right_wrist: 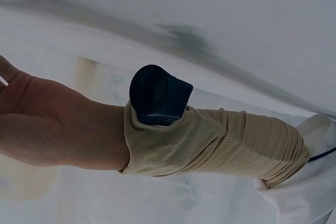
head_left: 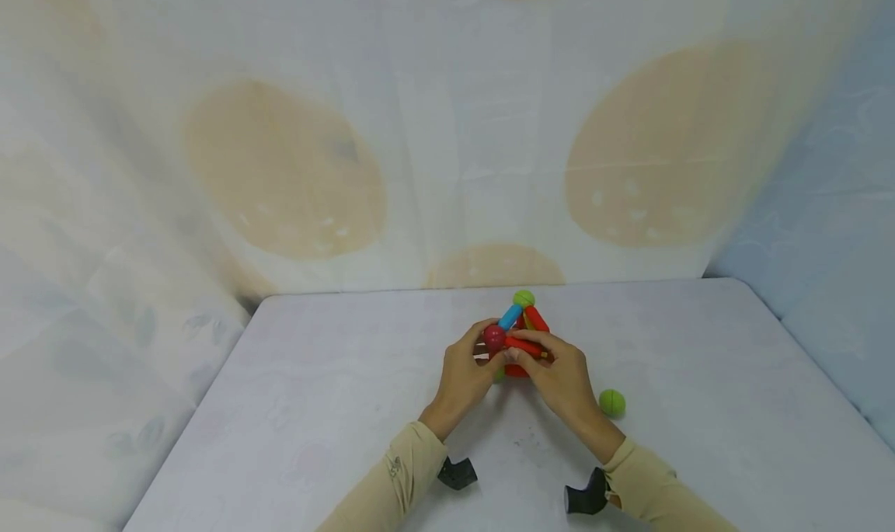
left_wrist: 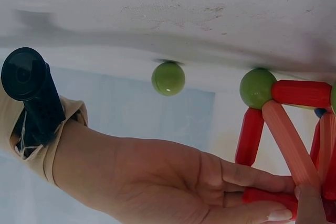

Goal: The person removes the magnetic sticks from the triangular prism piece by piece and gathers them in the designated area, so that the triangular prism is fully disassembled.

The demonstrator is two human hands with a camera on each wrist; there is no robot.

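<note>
Hands, left [head_left: 464,377] and right [head_left: 559,377], together clamp the unlabelled rod-and-ball frame [head_left: 523,334]; no writing shows.

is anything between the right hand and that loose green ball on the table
Nothing visible. The loose green ball lies alone on the table, just right of the right hand, which grips a red stick of the structure.

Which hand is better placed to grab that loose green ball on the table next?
Probably the right hand: the loose green ball lies just beside its wrist, while the left hand holds the red ball.
</note>
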